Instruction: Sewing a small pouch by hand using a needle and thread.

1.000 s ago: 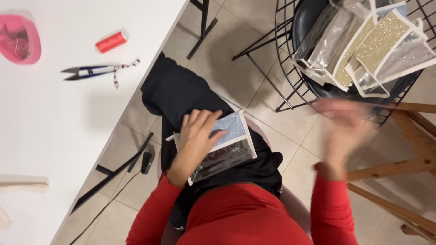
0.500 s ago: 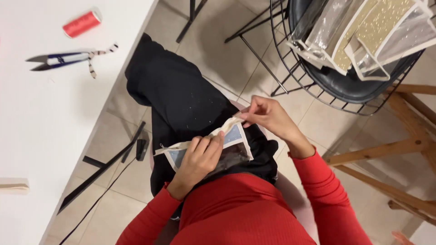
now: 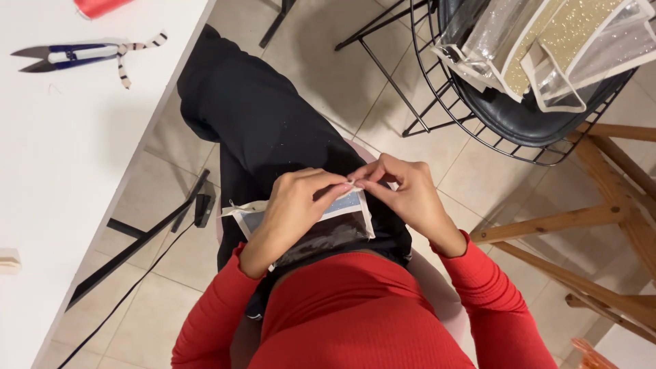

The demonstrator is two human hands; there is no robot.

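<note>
Resting on the lap, over black trousers: small flat pouch (image 3: 336, 217), clear plastic with pale fabric edging and a blue glittery strip along its upper edge.

Left hand (image 3: 295, 212): laid across the pouch, fingers (image 3: 335, 186) curled and pinched at the upper right corner. Compared with half a second ago, shifted up from the pouch face to that corner.

Right hand (image 3: 403, 193): fingers (image 3: 372, 183) closed in a pinch on the same corner, tips touching those of the left. Compared with half a second ago, drawn closer in and lower.

Held between the tips: too small to make out beyond the pouch edge itself.

Hidden: most of the pouch face, under the left hand; lower edge against the red top.

On the white worktop (image 3: 61, 171), upper left: thread snips (image 3: 65, 55) with a striped tie, well apart from the hands; red spool (image 3: 101, 6), cut off by the top edge.

Upper right: black wire chair (image 3: 478, 116) carrying more clear and gold glitter pouches (image 3: 547, 41), partly cropped.
</note>
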